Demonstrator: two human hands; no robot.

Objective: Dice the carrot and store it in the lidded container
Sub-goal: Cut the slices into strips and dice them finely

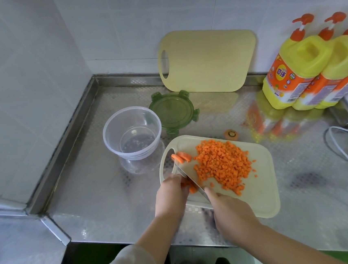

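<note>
On counter (103,198): clear container (110,138) uncovered, green lid (173,110) beside; carrot dice (223,165) on board (261,187).

1 head-worn wide-angle camera, looking forward and down at a steel counter (89,193).

The lens sits above the person's own forearms, which enter from the bottom edge, and tilts steeply down toward a tiled corner where the left wall (24,61) meets the back wall (178,8). It is near the work: the left hand (170,192) and right hand (229,209) lie low in the middle, the white cutting board (263,187) just beyond them. The counter's front lip crosses the lower part, and straight edges bow toward the borders. This 1 view takes in the whole scene alone.
</note>
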